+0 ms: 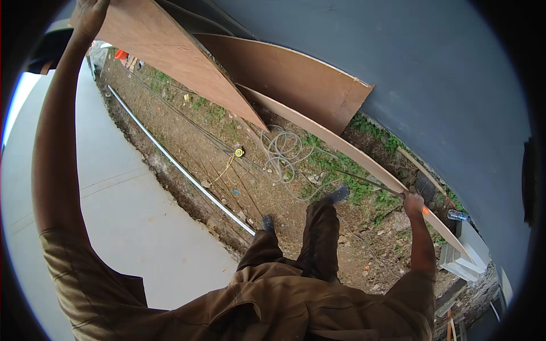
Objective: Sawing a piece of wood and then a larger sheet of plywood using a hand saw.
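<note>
My left hand (92, 18) is raised at the upper left, closed on the edge of a plywood sheet (170, 48) that slants down to a pointed corner. My right hand (413, 203) is closed round a thin dark bar (369, 181), with a bit of orange showing beside the fist. That fist rests at the edge of a second, long plywood sheet (330, 136), seen nearly edge-on. Behind them a third plywood sheet (296, 77) leans against the grey wall (432, 79). The far ends of the sheets on the left run out of view.
A loose coil of grey cable (282, 150) and a yellow tape measure (239, 152) lie on the dirt ahead of my feet. A white pipe (182, 162) runs along the pale concrete slab (108, 182). A plastic bottle (458, 215) and white metal pieces (463, 256) lie at the right.
</note>
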Action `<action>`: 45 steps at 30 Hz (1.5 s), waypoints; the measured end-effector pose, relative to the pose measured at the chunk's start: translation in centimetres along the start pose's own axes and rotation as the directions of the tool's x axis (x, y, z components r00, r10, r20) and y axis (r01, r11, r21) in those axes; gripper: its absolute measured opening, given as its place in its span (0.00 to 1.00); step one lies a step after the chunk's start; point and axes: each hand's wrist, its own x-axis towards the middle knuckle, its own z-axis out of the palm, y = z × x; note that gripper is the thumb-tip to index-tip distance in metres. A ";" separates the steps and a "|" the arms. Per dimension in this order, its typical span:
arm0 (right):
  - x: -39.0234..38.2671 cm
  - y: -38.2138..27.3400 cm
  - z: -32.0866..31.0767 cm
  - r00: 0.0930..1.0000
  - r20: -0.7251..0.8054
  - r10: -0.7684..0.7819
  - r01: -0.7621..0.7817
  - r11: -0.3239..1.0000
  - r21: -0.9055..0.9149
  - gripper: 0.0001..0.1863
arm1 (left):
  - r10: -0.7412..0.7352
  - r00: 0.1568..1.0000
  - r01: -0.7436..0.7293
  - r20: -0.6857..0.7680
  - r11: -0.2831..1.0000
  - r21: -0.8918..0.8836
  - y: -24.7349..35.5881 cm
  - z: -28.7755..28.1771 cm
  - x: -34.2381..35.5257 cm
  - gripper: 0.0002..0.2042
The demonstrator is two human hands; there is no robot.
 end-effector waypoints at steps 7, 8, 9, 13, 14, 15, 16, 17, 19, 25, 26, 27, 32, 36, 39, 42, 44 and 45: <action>-8.8 3.2 -11.9 0.975 -0.181 0.129 -0.124 0.992 0.038 0.10 | -0.009 0.986 -0.022 -0.166 0.982 -0.186 0.5 0.2 -1.6 0.55; -9.4 3.7 -13.9 0.952 -0.278 0.125 -0.109 0.991 0.071 0.11 | -0.026 0.988 -0.008 -0.155 0.976 -0.217 0.7 0.0 -1.7 0.55; -10.3 4.1 -15.8 0.956 -0.259 0.141 -0.130 0.990 0.058 0.11 | -0.030 0.988 -0.004 -0.154 0.976 -0.215 0.8 -0.2 -1.7 0.55; -15.2 5.5 -23.1 0.918 -0.310 0.248 -0.259 0.966 0.008 0.10 | -0.036 0.995 0.016 -0.089 0.977 -0.214 0.2 -1.0 -1.6 0.54; -16.8 5.9 -24.6 0.899 -0.344 0.271 -0.284 0.959 0.013 0.09 | -0.034 0.992 0.007 -0.118 0.975 -0.222 0.1 -1.2 -1.6 0.54; -18.2 6.1 -25.8 0.896 -0.338 0.288 -0.301 0.954 0.016 0.09 | -0.025 0.984 -0.019 -0.178 0.971 -0.238 0.0 -1.5 -1.6 0.44; -19.7 6.4 -26.9 0.872 -0.376 0.314 -0.326 0.945 0.034 0.09 | -0.020 0.972 -0.041 -0.234 0.967 -0.253 0.1 -1.8 -1.9 0.35; -21.1 6.8 -27.9 0.836 -0.438 0.332 -0.345 0.937 0.052 0.08 | -0.034 0.981 -0.023 -0.192 0.957 -0.288 0.4 -2.1 -2.2 0.37; -24.0 7.3 -29.6 0.826 -0.473 0.307 -0.344 0.939 0.008 0.08 | -0.055 0.934 -0.094 -0.353 0.916 -0.390 1.8 -2.1 -4.4 0.36; -31.0 6.5 -33.3 0.774 -0.515 0.368 -0.395 0.917 0.060 0.08 | -0.409 0.894 0.165 0.185 -0.085 -0.983 13.0 5.1 -16.7 0.43; -31.8 6.1 -33.6 0.751 -0.554 0.360 -0.390 0.918 0.068 0.08 | -0.347 0.846 0.255 0.405 -0.403 -0.879 15.2 6.4 -18.6 0.47; -32.5 5.7 -33.7 0.757 -0.541 0.367 -0.395 0.916 0.069 0.08 | -0.254 0.812 0.299 0.526 -0.592 -0.748 17.5 7.3 -20.3 0.49; -34.6 3.0 -34.3 0.722 -0.592 0.357 -0.341 0.929 0.144 0.09 | -0.042 0.957 0.095 0.287 -0.891 -0.444 24.1 5.4 -24.8 0.49; -36.2 -0.7 -37.9 0.713 -0.620 0.327 -0.256 0.945 0.204 0.08 | -0.049 0.990 0.026 0.129 -0.854 -0.520 21.2 -1.4 -23.8 0.43; -36.9 -5.0 -42.5 0.727 -0.590 0.352 -0.270 0.936 0.226 0.05 | -0.086 0.989 -0.145 -0.123 -0.759 -0.634 17.0 -8.8 -21.1 0.38; -38.1 -10.7 -47.4 0.733 -0.543 0.409 -0.228 0.900 0.371 0.06 | -0.009 0.980 -0.097 -0.197 -0.890 -0.445 10.9 -17.0 -19.1 0.32; -38.0 -14.5 -49.8 0.735 -0.502 0.456 -0.208 0.856 0.473 0.07 | -0.008 0.900 -0.279 -0.435 -0.778 -0.563 7.6 -21.4 -18.8 0.51; -38.0 -16.6 -50.5 0.708 -0.607 0.361 -0.109 0.905 0.411 0.08 | -0.005 0.896 -0.282 -0.444 -0.779 -0.560 6.8 -21.9 -19.8 0.51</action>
